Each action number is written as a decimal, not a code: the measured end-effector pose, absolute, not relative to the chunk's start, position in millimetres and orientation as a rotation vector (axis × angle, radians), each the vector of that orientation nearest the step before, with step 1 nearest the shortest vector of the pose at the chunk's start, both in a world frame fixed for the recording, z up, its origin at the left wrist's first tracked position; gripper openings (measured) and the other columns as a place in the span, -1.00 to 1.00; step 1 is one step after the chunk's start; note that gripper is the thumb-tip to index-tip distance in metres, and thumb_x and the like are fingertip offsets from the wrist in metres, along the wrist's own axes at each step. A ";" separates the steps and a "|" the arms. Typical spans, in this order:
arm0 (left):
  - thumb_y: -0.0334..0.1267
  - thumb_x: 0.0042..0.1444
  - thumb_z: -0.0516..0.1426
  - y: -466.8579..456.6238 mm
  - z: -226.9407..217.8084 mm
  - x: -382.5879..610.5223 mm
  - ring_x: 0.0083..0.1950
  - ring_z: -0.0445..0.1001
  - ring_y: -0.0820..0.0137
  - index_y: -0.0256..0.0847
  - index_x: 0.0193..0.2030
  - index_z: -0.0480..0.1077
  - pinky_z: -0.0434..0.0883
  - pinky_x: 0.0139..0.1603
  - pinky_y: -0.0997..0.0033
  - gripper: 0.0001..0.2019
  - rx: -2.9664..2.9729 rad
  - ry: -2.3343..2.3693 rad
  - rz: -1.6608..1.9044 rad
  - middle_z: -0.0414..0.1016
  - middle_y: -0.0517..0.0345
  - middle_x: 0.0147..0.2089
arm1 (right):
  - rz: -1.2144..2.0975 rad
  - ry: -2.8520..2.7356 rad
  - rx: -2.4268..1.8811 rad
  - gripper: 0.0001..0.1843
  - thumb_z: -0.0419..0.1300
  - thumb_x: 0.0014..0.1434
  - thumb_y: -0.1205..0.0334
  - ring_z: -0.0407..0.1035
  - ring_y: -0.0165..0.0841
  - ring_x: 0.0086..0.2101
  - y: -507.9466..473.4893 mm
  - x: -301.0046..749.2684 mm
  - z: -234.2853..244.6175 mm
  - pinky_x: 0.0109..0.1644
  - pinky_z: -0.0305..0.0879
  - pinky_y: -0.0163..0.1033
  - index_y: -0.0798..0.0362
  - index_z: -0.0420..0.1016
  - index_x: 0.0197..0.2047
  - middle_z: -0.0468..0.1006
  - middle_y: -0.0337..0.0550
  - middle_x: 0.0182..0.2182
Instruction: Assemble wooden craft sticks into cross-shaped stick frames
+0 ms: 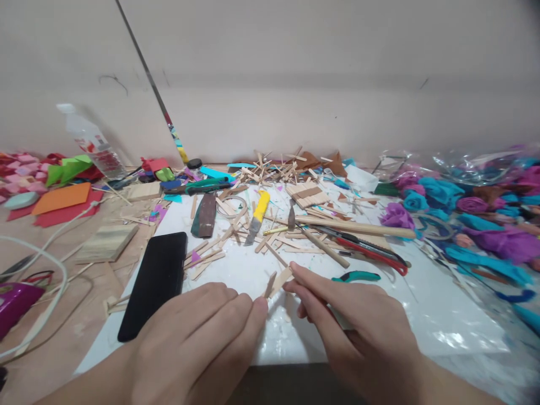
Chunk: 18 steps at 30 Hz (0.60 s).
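Observation:
My left hand (pixel 198 332) is closed, thumb and curled fingers gripping a short piece of craft stick (pixel 269 284) that stands up at a tilt. Opposite it, my right hand (pixel 358 323) pinches the end of a pale, flat craft stick (pixel 280 279) between thumb and forefinger. Both pieces meet or overlap just above the white sheet (pixel 430 320); whether they are joined I cannot tell. Behind my right hand lies a teal tool handle (pixel 358 275), partly hidden by the fingers. A black phone (pixel 156 284) lies beside my left hand.
Beyond the hands are a yellow utility knife (pixel 258 216), a red-and-black cutter (pixel 365 247), a wooden dowel (pixel 358 226) and a heap of stick scraps (pixel 274 169). A water bottle (pixel 95 143) stands back left. Coloured crepe paper (pixel 439 194) fills the right side.

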<state>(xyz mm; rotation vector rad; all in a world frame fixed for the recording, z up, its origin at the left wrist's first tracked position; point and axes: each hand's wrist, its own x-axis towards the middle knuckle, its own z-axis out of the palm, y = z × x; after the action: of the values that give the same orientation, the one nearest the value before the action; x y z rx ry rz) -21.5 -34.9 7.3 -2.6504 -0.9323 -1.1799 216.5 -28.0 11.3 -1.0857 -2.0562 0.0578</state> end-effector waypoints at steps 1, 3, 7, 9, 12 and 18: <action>-0.42 0.40 0.03 -34.5 7.5 -23.8 -0.22 0.65 0.27 -0.06 0.32 0.41 0.65 -0.10 0.30 -0.58 -2.639 -0.900 -1.184 0.71 0.11 -0.13 | 0.080 -2.067 -1.076 -0.74 0.19 0.35 0.41 0.60 -0.33 -0.57 -29.4 215.8 10.6 -0.34 0.52 -0.31 0.25 0.69 -0.01 0.72 -0.15 -0.52; -0.47 0.36 0.03 -33.1 10.1 -30.2 -0.08 0.66 0.24 -0.16 0.32 0.40 0.65 -0.01 0.26 -0.56 -2.668 -0.807 -1.116 0.71 0.03 -0.02 | 0.136 -2.085 -1.043 -0.74 0.18 0.36 0.41 0.62 -0.34 -0.53 -32.9 214.1 9.3 -0.30 0.51 -0.32 0.20 0.67 0.02 0.75 -0.16 -0.46; -0.63 0.24 0.05 -29.1 15.3 -39.9 0.09 0.62 0.25 -0.41 0.31 0.36 0.61 0.14 0.28 -0.51 -2.856 -0.729 -0.831 0.68 -0.13 0.07 | 0.293 -2.058 -1.026 -0.70 0.20 0.36 0.39 0.63 -0.38 -0.49 -37.9 209.3 8.5 -0.32 0.45 -0.34 0.03 0.63 0.09 0.74 -0.27 -0.44; -0.64 0.23 0.06 -28.1 13.6 -39.4 0.03 0.62 0.25 -0.43 0.30 0.36 0.63 0.08 0.28 -0.51 -2.845 -0.718 -0.867 0.69 -0.13 0.03 | 0.401 -2.033 -1.048 -0.73 0.20 0.38 0.36 0.57 -0.41 -0.56 -37.7 206.6 9.8 -0.38 0.41 -0.35 0.01 0.64 0.07 0.69 -0.31 -0.52; -0.63 0.25 0.06 -29.2 7.6 -34.7 -0.07 0.63 0.27 -0.42 0.23 0.39 0.65 -0.05 0.30 -0.57 -2.769 -0.727 -0.987 0.70 -0.11 -0.03 | 0.594 -1.999 -1.069 -0.79 0.18 0.41 0.30 0.52 -0.42 -0.60 -36.3 202.6 12.6 -0.41 0.39 -0.36 0.02 0.67 -0.02 0.64 -0.30 -0.57; -0.57 0.34 0.07 -25.4 3.9 -25.1 -0.15 0.65 0.30 -0.34 0.18 0.43 0.65 -0.14 0.32 -0.67 -2.704 -0.800 -1.124 0.71 -0.05 -0.09 | 0.750 -1.925 -1.137 -0.78 0.22 0.41 0.20 0.52 -0.40 -0.59 -36.5 202.3 7.7 -0.36 0.44 -0.35 -0.03 0.65 0.04 0.64 -0.34 -0.58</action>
<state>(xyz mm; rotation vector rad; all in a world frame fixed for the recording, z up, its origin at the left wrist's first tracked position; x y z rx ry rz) -25.1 -25.4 3.9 -2.7042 -0.8003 -1.1243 202.3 -36.5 7.7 -1.1366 -1.9253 0.7500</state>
